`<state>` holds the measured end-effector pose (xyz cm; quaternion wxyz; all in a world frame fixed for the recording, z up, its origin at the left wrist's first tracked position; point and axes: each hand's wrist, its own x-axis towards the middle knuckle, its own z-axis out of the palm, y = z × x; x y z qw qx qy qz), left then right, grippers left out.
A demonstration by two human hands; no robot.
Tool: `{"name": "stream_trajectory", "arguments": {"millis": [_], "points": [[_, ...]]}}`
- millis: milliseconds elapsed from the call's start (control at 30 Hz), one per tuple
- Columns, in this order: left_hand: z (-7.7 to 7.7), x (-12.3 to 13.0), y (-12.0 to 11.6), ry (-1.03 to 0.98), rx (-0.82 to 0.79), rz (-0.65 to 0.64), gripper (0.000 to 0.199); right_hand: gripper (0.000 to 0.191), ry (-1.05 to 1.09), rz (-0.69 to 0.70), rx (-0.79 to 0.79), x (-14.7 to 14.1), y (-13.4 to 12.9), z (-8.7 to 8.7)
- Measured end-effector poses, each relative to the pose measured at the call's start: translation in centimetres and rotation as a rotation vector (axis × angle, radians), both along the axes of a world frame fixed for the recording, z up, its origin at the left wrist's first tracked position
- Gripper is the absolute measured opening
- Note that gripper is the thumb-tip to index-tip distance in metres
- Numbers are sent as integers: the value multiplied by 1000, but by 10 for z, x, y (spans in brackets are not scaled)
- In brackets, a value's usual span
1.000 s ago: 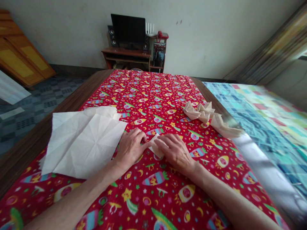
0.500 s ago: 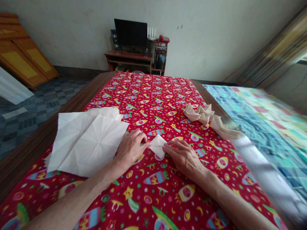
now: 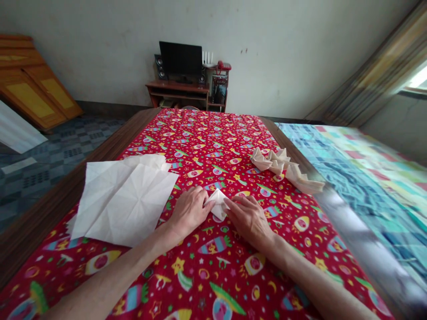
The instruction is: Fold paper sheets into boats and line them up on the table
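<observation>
A small folded white paper (image 3: 218, 205), roughly diamond-shaped, lies on the red patterned cloth (image 3: 200, 284) between my hands. My left hand (image 3: 191, 208) pinches its left corner with thumb and fingers. On the opposite corner, my right hand (image 3: 249, 218) has its thumb and fingers closed on the paper. Left of my left hand is a pile of larger creased white paper sheets (image 3: 128, 200), the top ones with fold lines radiating from the middle. Several folded paper pieces (image 3: 276, 162) with pointed tips sit in a row beyond my right hand.
The cloth covers a dark wooden table whose edge (image 3: 100, 155) shows on the left. A bed with a blue and multicoloured cover (image 3: 336, 178) adjoins the right side. Against the far wall stand a desk (image 3: 180, 91) with a monitor (image 3: 180, 60) and a wooden cabinet (image 3: 40, 89).
My fingers have moved inward on the small paper, and its side corners now look lifted or folded in. The whole view has shifted slightly.
</observation>
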<state>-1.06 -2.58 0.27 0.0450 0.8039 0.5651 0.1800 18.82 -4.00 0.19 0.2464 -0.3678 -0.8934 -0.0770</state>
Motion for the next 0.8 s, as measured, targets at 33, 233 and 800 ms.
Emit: {"name": "stream_trajectory", "arguments": {"millis": [33, 233, 800], "points": [[1, 2, 1, -47, -29, -13, 24, 24, 0, -18, 3, -2, 0, 1], [9, 12, 0, -254, -15, -96, 26, 33, -98, -78, 46, -14, 3, 4], [13, -6, -5, -178, 370, -260, 13, 18, 951, 55, -960, 0, 23, -4]]}}
